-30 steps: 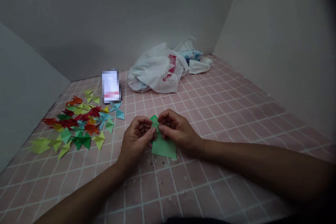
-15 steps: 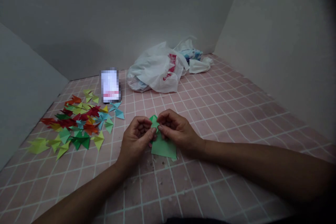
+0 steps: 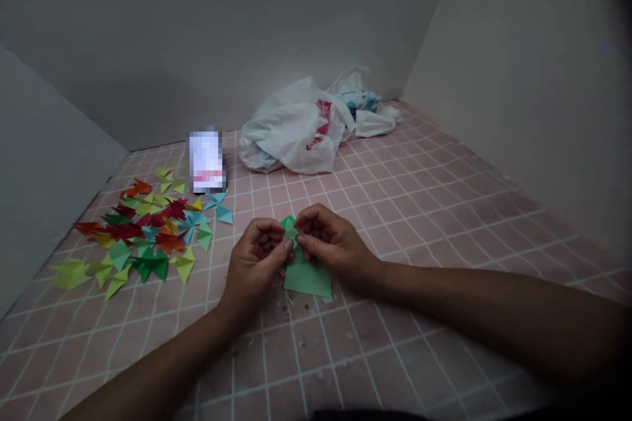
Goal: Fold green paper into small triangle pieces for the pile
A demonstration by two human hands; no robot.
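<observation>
Between my two hands is a small piece of folded green paper, its pointed tip facing away from me. My left hand pinches its left edge between thumb and fingers. On the other side, my right hand pinches the right edge, the thumb lying over the fold. Beneath my hands, a flat sheet of light green paper rests on the checked cloth; its upper part is hidden. A pile of folded paper shapes in red, orange, yellow, green and blue spreads to the left of my left hand.
A phone with a lit, blurred screen stands behind the paper shapes. Further back lie a crumpled white plastic bag and a blue-and-white packet. Grey walls enclose the pink checked cloth. Small dark specks dot the cloth near me.
Both hands keep their pinch on the folded green paper in nearly the same place. The paper's near flap looks slightly shifted between the thumbs.
</observation>
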